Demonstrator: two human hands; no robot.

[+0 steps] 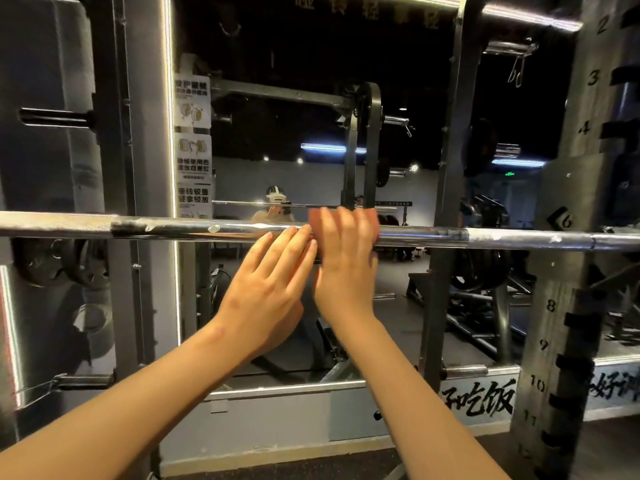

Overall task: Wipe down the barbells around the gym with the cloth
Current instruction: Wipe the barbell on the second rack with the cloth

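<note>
Your long chrome steel barbell (173, 228) lies level across the whole view, resting in a grey steel rack. The rack's numbered upright (571, 237) stands at your right.

The small reddish-brown cloth (374, 220) is wrapped over the smooth middle part of the barbell, just right of centre. Most of it is hidden under your right hand (343, 261). Only a strip at its left edge and a corner at its right edge show past the hand.

Your right fingers (346, 223) are bent over the top of the bar with the cloth directly beneath them. The thumb seems to sit below the bar, so this hand grips the cloth around the steel. The hand is slightly blurred.

Your left hand (270, 282) is flat and holds nothing. Its fingers (294, 244) are straight and close together, and their tips touch the bar at the cloth's left edge, right against your right hand.

Behind the bar a large wall mirror (311, 133) reflects the dark gym. White printed notices (193, 143) are stuck down its left edge. Dull smears mark the bar left of your hands.
</note>
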